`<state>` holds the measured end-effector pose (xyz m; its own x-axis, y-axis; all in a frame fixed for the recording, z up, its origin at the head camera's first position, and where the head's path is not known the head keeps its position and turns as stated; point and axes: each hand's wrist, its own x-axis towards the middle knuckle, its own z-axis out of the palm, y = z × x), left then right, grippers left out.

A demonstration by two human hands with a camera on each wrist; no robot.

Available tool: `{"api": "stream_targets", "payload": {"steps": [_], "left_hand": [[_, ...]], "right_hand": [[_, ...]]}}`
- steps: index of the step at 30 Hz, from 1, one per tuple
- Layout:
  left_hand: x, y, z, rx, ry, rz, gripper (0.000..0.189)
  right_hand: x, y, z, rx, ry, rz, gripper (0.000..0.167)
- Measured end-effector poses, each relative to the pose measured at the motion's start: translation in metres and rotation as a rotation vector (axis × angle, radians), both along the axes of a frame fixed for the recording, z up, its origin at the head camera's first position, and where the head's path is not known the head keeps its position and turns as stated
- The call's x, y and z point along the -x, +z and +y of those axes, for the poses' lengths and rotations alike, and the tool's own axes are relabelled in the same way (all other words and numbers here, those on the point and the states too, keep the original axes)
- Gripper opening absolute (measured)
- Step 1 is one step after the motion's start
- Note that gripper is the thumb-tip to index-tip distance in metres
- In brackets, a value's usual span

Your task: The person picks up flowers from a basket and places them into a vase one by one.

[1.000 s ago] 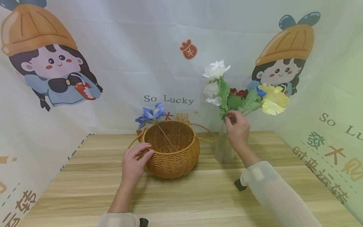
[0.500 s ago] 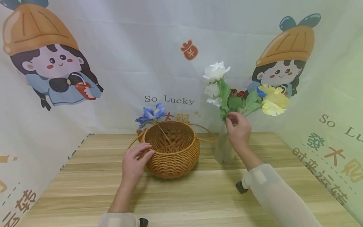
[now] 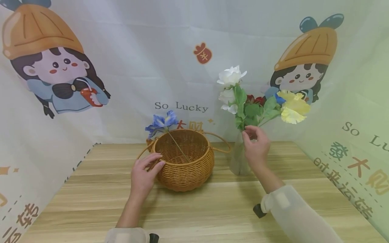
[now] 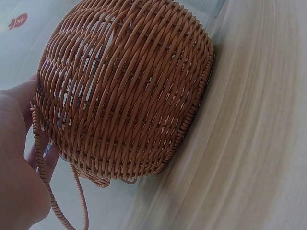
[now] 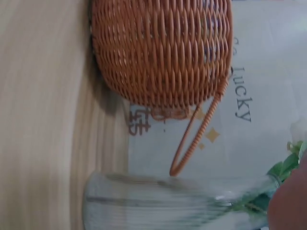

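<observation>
My left hand point(image 3: 144, 175) holds the near-left rim of a round wicker basket point(image 3: 185, 175), beside its handle point(image 4: 45, 165). A blue artificial iris point(image 3: 162, 122) leans in the basket, its head over the back left rim and its thin stem running down inside. At the mouth of a clear vase point(image 3: 238, 162) is my right hand point(image 3: 257, 146), thumb and index tips close together by the stems. Whether they pinch the rim or a stem is hidden. The vase holds white roses point(image 3: 231, 87), a dark red flower point(image 3: 254, 100) and a yellow flower point(image 3: 294, 106).
Basket and vase stand side by side on a wood-grain table point(image 3: 194, 216). The basket's right handle point(image 3: 220, 141) sticks out toward the vase. A printed cloth point(image 3: 136, 60) hangs behind and along both sides. A bit of blue petal point(image 3: 279, 98) shows beside the yellow flower.
My right hand has slid slightly down and right, toward the vase's mouth, while the flowers there stay nearly still. The left hand, basket and iris have not visibly moved.
</observation>
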<state>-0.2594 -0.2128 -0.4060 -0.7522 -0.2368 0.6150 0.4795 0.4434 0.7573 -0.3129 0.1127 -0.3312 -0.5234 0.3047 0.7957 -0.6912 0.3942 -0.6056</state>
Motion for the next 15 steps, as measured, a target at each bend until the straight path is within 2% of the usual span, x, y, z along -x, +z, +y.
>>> {"api": "stream_targets", "payload": {"steps": [3,8,15], "left_hand": [[-0.001,0.000,0.000,0.003,0.004,-0.002,0.023],[-0.001,0.001,0.000,-0.002,-0.007,-0.001,0.025],[-0.001,0.002,0.000,0.002,0.001,-0.006,0.023]], "right_hand": [[-0.002,-0.006,-0.004,0.022,0.033,-0.023,0.013],[0.002,-0.019,-0.009,0.054,0.091,-0.047,0.015],[0.003,-0.026,-0.021,0.059,0.107,-0.047,0.016]]}}
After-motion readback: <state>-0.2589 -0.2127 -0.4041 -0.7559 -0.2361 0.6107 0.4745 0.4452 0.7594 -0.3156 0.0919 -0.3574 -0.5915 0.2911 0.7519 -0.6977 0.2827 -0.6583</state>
